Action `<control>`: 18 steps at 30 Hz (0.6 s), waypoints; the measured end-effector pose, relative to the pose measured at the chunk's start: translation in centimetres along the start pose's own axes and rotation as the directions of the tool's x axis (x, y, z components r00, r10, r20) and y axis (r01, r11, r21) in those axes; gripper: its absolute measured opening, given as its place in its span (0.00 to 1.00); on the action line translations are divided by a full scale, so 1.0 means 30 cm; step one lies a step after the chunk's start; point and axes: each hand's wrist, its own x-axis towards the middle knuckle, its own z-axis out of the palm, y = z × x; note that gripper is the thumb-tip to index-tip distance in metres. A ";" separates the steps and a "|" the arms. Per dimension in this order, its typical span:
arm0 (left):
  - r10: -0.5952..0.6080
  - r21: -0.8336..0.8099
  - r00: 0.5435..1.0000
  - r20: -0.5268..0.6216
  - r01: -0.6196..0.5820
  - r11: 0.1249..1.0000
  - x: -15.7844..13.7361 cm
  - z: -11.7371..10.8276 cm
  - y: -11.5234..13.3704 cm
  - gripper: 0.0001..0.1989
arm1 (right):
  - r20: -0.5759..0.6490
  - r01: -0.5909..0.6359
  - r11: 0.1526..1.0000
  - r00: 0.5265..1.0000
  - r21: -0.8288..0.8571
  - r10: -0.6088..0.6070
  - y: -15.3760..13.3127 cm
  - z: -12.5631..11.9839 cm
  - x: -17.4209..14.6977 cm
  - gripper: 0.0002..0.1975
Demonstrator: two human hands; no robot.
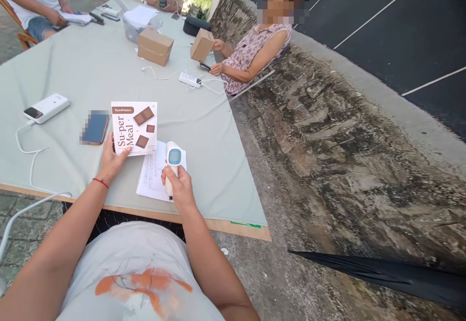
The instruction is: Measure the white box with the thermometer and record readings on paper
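My left hand [113, 155] grips the lower left corner of a white box [127, 117] printed "Su-per Meal" with brown bars, its front turned up toward me. In my right hand [180, 185] is a white infrared thermometer [174, 158] with a blue-rimmed screen, held upright by its handle; fingers wrap round the grip. Beneath both lies a printed sheet of paper [147, 180], partly covered by the box and my right hand. Just left of the box rests a phone [95, 127], partly pixelated.
A white power bank [49, 107] with a trailing cable lies on the cloth-covered table [91, 76]. Farther off are a cardboard box [156, 47], a plastic bin [133, 32] and another power bank [190, 79]. Several people sit around; one at the right holds a small carton [202, 44].
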 end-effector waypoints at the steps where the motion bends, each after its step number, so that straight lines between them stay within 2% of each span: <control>1: 0.001 0.005 1.000 -0.021 -0.001 1.000 0.002 -0.001 0.002 0.38 | -0.024 0.004 1.000 1.000 0.001 -0.004 -0.013 -0.018 -0.008 0.23; 7: 0.073 -0.016 0.997 -0.011 -0.073 0.997 0.016 -0.005 0.031 0.34 | -0.075 0.034 0.999 0.997 0.019 -0.033 -0.046 -0.076 -0.036 0.22; 12: 0.065 -0.008 0.998 -0.009 -0.065 0.998 0.013 -0.003 -0.007 0.40 | -0.082 0.037 0.999 0.996 0.013 -0.036 -0.042 -0.086 -0.029 0.22; 14: 0.059 0.032 0.997 -0.049 -0.058 0.998 0.010 -0.004 -0.036 0.42 | -0.137 0.042 0.997 0.989 -0.070 -0.051 -0.026 -0.108 -0.011 0.23; 16: 0.058 0.059 0.994 -0.093 -0.052 0.997 0.010 -0.007 -0.060 0.45 | -0.220 0.038 0.970 0.971 -0.240 -0.092 0.000 -0.144 0.013 0.24; 18: 0.050 0.057 0.993 -0.109 -0.044 0.997 0.011 -0.010 -0.075 0.46 | -0.304 -0.029 0.884 0.944 -0.466 -0.129 0.032 -0.189 0.039 0.26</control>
